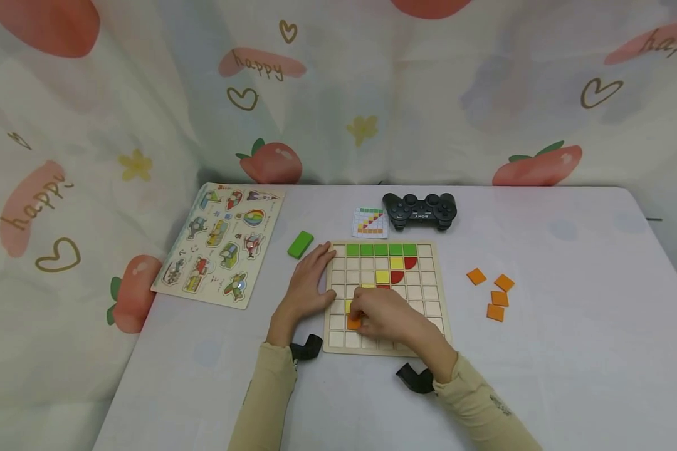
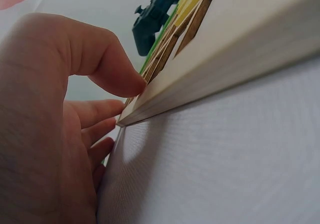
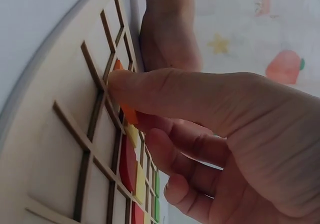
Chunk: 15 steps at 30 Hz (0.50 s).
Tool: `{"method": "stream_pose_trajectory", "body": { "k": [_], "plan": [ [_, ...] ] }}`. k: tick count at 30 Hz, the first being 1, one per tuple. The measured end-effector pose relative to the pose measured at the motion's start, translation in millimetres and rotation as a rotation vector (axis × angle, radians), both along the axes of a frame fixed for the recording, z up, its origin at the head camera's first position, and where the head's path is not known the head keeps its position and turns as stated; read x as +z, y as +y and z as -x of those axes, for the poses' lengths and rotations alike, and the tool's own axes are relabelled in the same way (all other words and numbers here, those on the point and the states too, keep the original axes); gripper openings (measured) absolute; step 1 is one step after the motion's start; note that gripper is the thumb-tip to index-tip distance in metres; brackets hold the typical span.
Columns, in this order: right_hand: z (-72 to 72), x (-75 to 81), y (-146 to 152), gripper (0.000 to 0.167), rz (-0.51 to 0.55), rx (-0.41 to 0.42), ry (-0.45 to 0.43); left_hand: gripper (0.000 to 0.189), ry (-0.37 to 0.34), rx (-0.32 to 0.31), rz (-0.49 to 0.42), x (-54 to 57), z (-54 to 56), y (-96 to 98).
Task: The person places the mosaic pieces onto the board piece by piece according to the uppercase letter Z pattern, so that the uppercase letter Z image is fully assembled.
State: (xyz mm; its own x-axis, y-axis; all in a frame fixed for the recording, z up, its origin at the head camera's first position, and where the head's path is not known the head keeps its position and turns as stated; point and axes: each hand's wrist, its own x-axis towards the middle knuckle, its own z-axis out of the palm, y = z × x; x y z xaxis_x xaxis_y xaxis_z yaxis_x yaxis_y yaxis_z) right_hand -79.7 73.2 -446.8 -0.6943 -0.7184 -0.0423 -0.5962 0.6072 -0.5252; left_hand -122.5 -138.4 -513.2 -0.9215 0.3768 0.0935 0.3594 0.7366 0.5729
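A square wooden grid board (image 1: 387, 352) lies on the table. Green squares (image 1: 380, 250) fill part of one row, with yellow squares (image 1: 382, 276) and red quarter-round pieces (image 1: 397, 277) running diagonally below. My right hand (image 1: 386, 314) is over the lower left of the board, thumb and index finger pinching an orange square tile (image 3: 129, 115) at a cell. The same orange (image 1: 353, 322) shows beside the fingertips from above. My left hand (image 1: 307, 285) rests along the board's left edge, fingers extended and thumb (image 2: 122, 81) touching the rim. The right hand hides several cells.
Several loose orange tiles (image 1: 495, 298) lie right of the board. Behind it are a pattern card (image 1: 370, 223) and a black game controller (image 1: 420, 212). A green block (image 1: 301, 244) lies at the upper left, near a picture puzzle board (image 1: 217, 247). Patterned cloth hangs behind the table.
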Motion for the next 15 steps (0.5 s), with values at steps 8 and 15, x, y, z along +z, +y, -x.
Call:
{"method": "stream_pose_trajectory", "body": {
  "k": [8,15],
  "plan": [
    [-3.2,-2.2,-3.4,0.015,-0.023,-0.012,-0.009,0.084,-0.002,-0.003,0.001,-2.3,0.1,0.4],
    [8.4,13.3,29.0,0.018,0.055,-0.158,-0.058,0.084,-0.003,0.007,-0.004,-0.7,-1.0,-1.1]
  ]
}}
